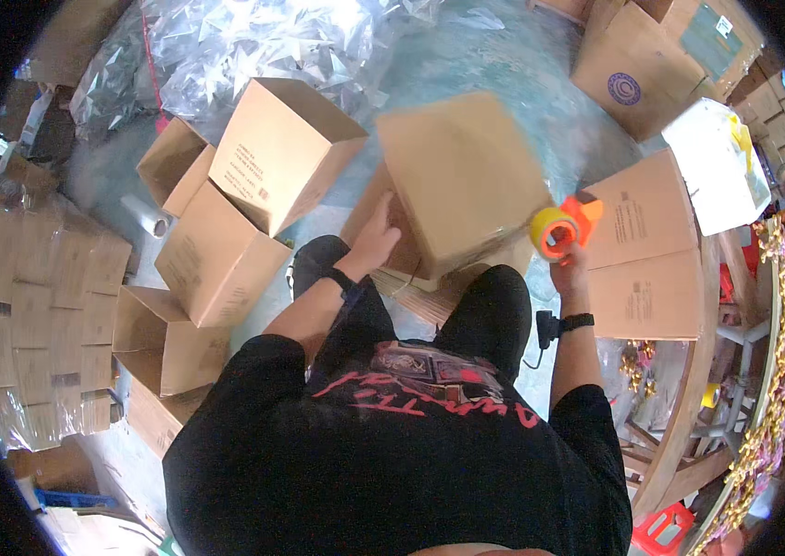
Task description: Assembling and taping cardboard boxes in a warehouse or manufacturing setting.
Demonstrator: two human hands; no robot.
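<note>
Between my knees a brown cardboard box (462, 176) sits tilted, its broad plain side turned up and slightly blurred. My left hand (376, 239) is closed at its left side, thumb and fingers against the cardboard near the lower edge. Off the box's right corner, my right hand (570, 269) grips an orange tape dispenser (585, 215) loaded with a yellow-edged roll of tape (555, 232). The dispenser's handle is partly hidden by my fingers, and I cannot tell whether tape runs from it to the box.
Several open cartons (221, 250) are stacked to my left, beside a wrapped pile of boxes (40, 315). Clear bags of silvery stars (253, 46) lie ahead. To my right are a flattened carton (643, 246), a wooden frame (689, 408) and gold tinsel (772, 398).
</note>
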